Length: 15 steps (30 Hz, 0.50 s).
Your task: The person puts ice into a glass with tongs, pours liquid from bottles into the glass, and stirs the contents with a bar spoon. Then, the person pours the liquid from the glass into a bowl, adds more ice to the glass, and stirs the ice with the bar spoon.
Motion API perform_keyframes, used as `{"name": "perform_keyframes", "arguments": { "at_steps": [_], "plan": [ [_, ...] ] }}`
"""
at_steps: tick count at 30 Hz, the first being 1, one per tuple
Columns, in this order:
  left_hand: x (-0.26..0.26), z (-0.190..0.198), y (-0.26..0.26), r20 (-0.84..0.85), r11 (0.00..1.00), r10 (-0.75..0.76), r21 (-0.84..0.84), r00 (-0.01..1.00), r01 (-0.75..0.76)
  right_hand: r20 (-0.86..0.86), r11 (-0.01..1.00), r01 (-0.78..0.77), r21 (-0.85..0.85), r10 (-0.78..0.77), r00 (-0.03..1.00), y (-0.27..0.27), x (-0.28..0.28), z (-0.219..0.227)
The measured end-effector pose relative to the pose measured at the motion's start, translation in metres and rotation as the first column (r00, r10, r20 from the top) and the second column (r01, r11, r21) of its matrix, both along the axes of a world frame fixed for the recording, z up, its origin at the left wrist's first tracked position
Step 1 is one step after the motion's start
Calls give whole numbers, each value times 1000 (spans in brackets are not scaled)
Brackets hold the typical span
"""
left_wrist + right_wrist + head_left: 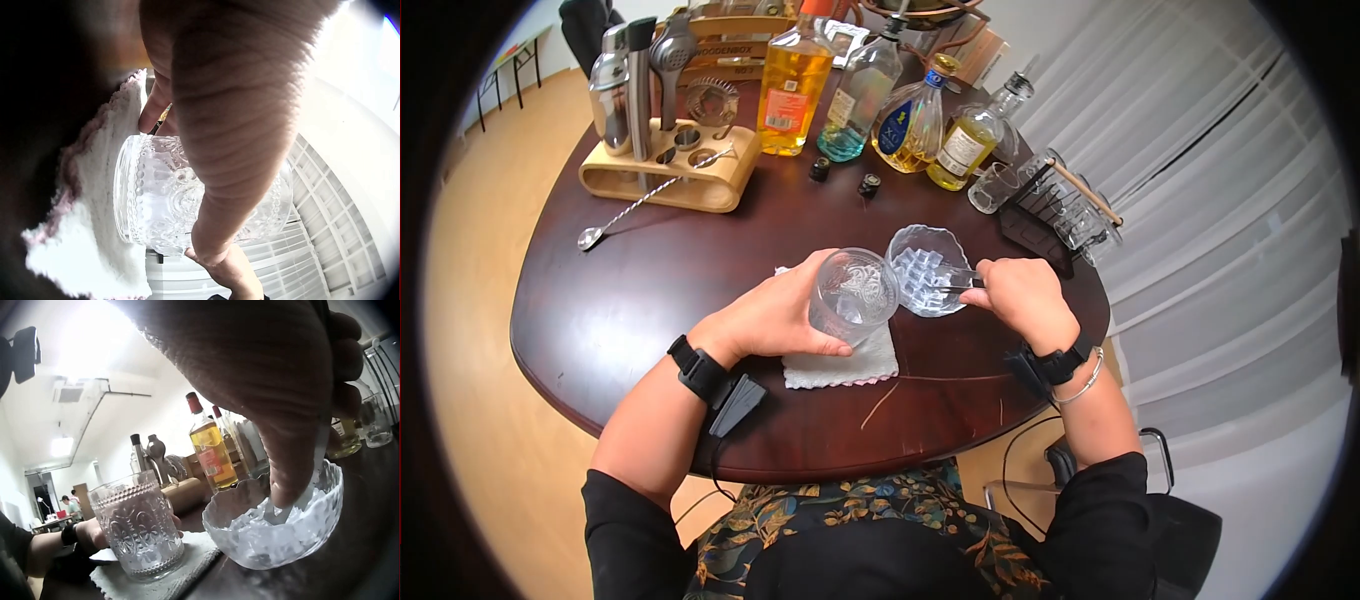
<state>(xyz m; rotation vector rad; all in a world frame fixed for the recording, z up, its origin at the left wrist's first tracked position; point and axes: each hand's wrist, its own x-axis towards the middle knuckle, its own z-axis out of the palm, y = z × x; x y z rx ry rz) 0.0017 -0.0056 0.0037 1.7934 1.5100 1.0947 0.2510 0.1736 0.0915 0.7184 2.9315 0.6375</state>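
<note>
A clear embossed glass (855, 295) stands over a white cloth (840, 372) near the table's front. My left hand (775, 312) grips it from the side, thumb along the near wall; the left wrist view shows its base right at the cloth. Just right of the glass is a scalloped glass bowl (240, 551) with ice cubes (920, 272) in it. My right hand (1028, 300) pinches metal tongs (962, 287), whose tips reach down among the cubes. In the right wrist view the hand hides much of the tongs.
Behind the bowl stand several bottles, among them an orange-capped one (792, 95). A wooden bar-tool stand (625, 188) with a shaker and a twisted spoon (640, 208) is at the back left. A black rack of glasses (1040, 215) stands right. Two small black caps (869, 185) lie between.
</note>
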Motion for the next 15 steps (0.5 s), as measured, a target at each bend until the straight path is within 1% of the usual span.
{"name": "perform_keyframes", "arguments": {
  "at_steps": [3, 6, 7, 13, 15],
  "plan": [
    [-1, -6, 4, 18, 1000, -12, 27, 1000, 12, 23, 998, -5, 57, 3, 1000, 1, -1, -5],
    [1, -4, 4, 41, 999, -22, 40, 999, 20, 14, 996, -16, 84, 15, 1000, -3, 0, -7],
    [2, -2, 4, 44, 999, -22, 44, 999, 20, 48, 997, 6, 83, -10, 999, -9, -1, -4],
    [4, -3, 4, 81, 998, -30, 59, 996, 25, 89, 999, 52, -16, -50, 995, -8, -5, -8],
    [4, -3, 5, 86, 998, -30, 63, 996, 25, 115, 995, 88, -37, -83, 990, -6, -6, -5]
  ]
}}
